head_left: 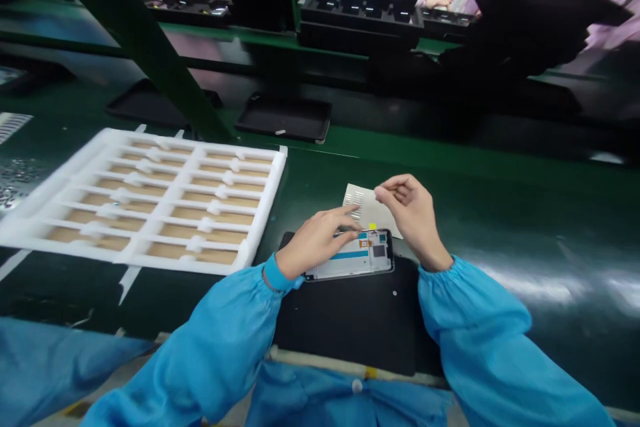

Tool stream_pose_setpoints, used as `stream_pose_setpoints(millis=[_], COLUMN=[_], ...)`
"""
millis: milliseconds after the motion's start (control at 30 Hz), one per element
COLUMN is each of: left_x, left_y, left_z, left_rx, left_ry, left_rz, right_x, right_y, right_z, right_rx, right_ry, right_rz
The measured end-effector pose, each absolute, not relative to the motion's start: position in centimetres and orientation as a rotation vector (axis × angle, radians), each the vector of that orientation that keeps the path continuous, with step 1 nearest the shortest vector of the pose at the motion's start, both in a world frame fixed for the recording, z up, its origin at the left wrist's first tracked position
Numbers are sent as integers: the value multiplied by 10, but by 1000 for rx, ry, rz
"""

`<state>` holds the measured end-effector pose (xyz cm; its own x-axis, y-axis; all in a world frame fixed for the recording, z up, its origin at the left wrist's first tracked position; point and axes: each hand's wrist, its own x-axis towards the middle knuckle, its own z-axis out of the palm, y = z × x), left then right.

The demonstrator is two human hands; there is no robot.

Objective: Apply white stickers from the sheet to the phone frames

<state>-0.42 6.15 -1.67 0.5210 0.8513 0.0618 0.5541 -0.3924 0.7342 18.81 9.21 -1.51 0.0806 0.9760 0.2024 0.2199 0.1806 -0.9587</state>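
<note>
An opened phone body (345,265), with its inner metal plate, a blue strip and an orange flex part showing, lies on a black mat (350,320). My left hand (320,240) rests over its left part, thumb and fingers at the upper edge, gripping it. Behind the phone is a pale sheet (383,213) with rows of small strips and a yellow tab (373,227). Above the sheet's right side, my right hand (407,210) is closed in a pinch; whatever is between the fingertips is too small to make out.
To the left lies a white foam tray (193,207) with cardboard-coloured slots. A black tray (285,117) sits behind, beside a slanting green post (150,47). Across the bench are black racks (360,10) and several people in pink or blue clothing. A small white bit (395,293) lies on the mat.
</note>
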Motion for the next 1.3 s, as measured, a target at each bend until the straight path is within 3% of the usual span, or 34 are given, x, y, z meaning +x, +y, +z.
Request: stream_pose_setpoints(millis=[133,333,1000,1300], left_x=[-1,-6,-11,-13], left_y=[25,-16,-21,-25], left_z=[-2,3,-8,-10], left_rx=[2388,2569,2500,2536], left_ry=[1112,1112,1022,988], left_rz=[721,904,1134,1126], right_x=[205,213,185,185], right_y=[34,-27,-26,-30], right_z=[10,34,56,53], right_rx=[-1207,-1114,-1214,-1231], right_ry=[-1480,-2093,-2638,-2651], right_rz=[832,423,191,238])
